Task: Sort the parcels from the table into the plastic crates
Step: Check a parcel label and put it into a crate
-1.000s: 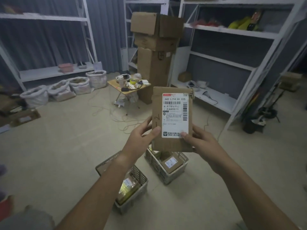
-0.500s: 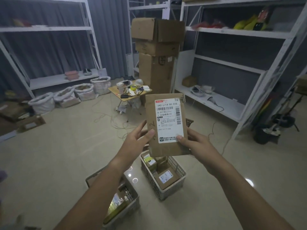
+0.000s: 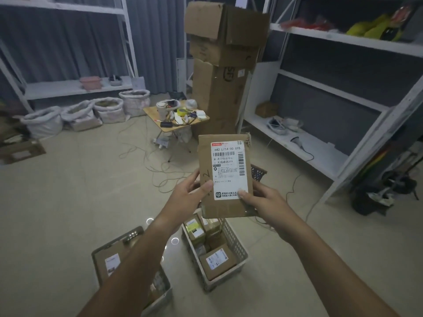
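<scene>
Parcel (image 3: 225,176) pinched upright in both grips, left hand (image 3: 186,197), right hand (image 3: 263,199); read label, then lower gently into crate (image 3: 238,242) at 6 o'clock.

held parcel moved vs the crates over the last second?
Cannot tell. The parcel sits between both hands above the right crate in every frame; the head camera tilted and neared, so any shift against the crate is not separable.

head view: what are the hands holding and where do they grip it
A cardboard parcel, upright with its label facing the camera. The left hand grips its lower left edge, the right hand its lower right edge.
</scene>
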